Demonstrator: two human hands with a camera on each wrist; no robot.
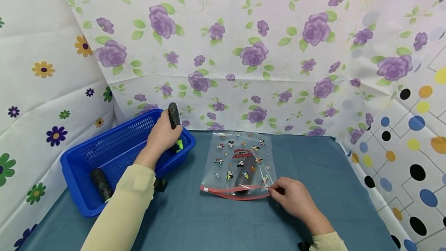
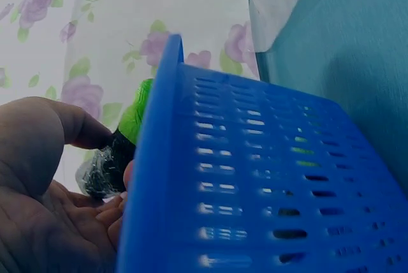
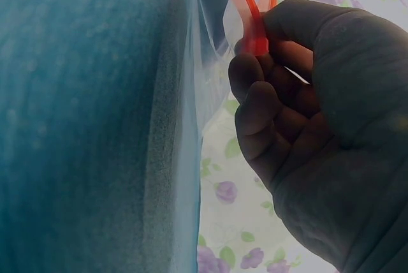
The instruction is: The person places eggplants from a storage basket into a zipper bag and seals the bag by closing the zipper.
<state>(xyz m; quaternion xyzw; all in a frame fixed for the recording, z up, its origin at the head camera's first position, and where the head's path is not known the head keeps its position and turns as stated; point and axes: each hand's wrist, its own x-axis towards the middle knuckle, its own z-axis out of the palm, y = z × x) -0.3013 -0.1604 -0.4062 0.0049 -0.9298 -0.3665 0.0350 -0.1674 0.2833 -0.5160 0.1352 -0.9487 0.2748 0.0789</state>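
My left hand (image 1: 163, 136), over the right end of the blue basket (image 1: 115, 134), holds a dark, elongated roll (image 1: 174, 115) that sticks up past the fingers. Bright green (image 2: 134, 117) shows beside the dark part and clear plastic wrap in the left wrist view, partly hidden by the basket rim. With thumb and fingers, my right hand (image 1: 294, 198) pinches the right corner of a clear zip bag (image 1: 217, 173) at its red zip strip (image 3: 254, 27). The bag has cartoon prints and lies on the table; a dark roll (image 1: 245, 169) shows through its plastic.
Another dark roll (image 1: 101, 184) lies in the basket's near left part. Blue-grey cloth (image 1: 306, 158) covers the table. A purple-flowered sheet (image 1: 223, 57) hangs behind it, with patterned sheets at both sides.
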